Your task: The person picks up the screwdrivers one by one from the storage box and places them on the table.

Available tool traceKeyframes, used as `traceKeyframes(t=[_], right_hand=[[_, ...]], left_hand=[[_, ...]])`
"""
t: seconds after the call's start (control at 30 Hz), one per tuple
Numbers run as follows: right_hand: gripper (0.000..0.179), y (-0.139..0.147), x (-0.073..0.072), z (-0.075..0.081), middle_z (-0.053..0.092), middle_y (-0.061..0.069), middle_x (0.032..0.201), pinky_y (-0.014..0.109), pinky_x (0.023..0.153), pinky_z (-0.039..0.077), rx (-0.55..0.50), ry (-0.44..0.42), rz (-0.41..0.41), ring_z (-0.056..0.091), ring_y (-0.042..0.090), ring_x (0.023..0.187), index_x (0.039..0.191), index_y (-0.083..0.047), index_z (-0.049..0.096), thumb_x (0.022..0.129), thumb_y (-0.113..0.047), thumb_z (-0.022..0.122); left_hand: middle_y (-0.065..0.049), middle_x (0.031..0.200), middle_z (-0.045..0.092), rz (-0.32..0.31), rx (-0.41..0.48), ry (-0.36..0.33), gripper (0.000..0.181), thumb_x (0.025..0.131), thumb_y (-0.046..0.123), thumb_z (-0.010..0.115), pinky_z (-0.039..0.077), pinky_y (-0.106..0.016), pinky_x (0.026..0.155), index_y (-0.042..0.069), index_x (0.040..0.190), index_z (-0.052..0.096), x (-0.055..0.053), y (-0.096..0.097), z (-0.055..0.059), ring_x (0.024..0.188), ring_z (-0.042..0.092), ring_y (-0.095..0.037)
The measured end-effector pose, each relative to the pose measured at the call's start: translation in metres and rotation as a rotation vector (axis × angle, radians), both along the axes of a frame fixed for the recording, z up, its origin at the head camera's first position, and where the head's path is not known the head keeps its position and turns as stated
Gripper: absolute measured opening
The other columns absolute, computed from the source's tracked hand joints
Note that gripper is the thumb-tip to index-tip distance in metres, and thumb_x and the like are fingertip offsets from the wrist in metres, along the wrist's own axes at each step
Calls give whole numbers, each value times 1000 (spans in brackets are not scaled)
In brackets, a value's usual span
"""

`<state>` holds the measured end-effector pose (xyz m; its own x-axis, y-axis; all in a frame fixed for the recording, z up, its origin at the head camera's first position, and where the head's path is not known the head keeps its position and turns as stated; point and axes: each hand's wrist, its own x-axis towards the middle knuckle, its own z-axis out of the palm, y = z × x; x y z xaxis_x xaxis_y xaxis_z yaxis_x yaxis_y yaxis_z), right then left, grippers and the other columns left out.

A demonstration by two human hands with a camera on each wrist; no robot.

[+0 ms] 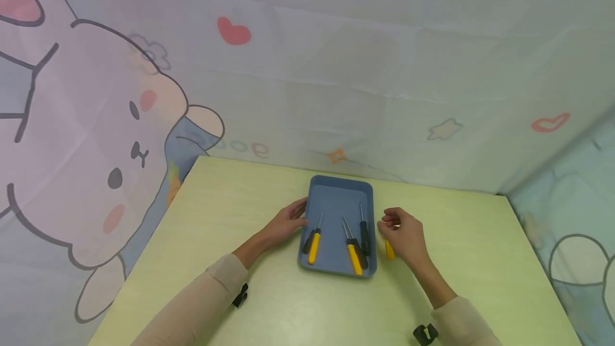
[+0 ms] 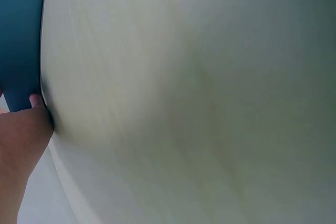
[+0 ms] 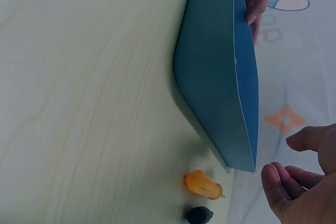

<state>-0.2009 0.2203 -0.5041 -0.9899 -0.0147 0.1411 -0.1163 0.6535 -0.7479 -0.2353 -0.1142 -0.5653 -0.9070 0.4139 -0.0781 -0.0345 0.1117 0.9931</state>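
Note:
A blue tray [image 1: 336,195] lies lengthwise on the table, with screwdrivers inside. My left hand [image 1: 282,225] holds its left wall, thumb at the rim. Toward the tray's left side are a yellow-handled screwdriver [image 1: 314,247] and a dark-handled one [image 1: 307,243]; toward the right, another yellow-handled screwdriver [image 1: 355,259] lies with two dark-handled ones. My right hand [image 1: 405,235] hovers just right of the tray, fingers loosely bent and nothing between thumb and fingertips. Below it on the table are a yellow handle [image 3: 203,184] and a black handle [image 3: 199,214], the black one hidden in the head view.
The pale yellow-green table [image 1: 259,303] ends at the back against a cartoon-printed cloth [image 1: 336,95], which also hangs at both sides. A black strap piece [image 1: 425,333] shows at the right wrist and another [image 1: 240,296] at the left.

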Motion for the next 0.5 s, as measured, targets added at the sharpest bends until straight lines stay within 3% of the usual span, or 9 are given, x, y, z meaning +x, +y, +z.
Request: traceKeyframes(t=[0.5], right_hand=[[35,-25,-4,1,75,17,107,37,89,62,-88,-21,88,72,31,100,123,7,70,93,-7,80]], left_hand=[[-19,173,24,-3,0,0,71,105,2,55,27,-49,127,-1,167,21,3,1,5,160,23,-33]])
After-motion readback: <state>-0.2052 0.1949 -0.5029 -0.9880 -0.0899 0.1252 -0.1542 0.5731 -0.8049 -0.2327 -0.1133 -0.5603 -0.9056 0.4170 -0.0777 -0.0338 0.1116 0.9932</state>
